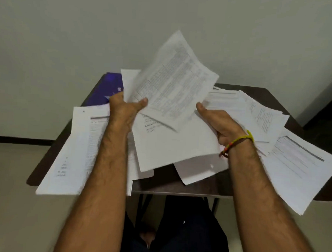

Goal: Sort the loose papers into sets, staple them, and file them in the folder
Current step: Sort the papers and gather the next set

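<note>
The left hand [124, 107] pinches a printed sheet [174, 82] between thumb and fingers, lifting it tilted above the middle of the tabletop [178, 184]. The right hand [218, 122] grips the right edge of a stack of papers [172, 146] (blurred, text unreadable) held just over the front edge. Loose papers [299, 168] spill past the right and left edges. A purple folder [108, 90] lies at the far left corner
</note>
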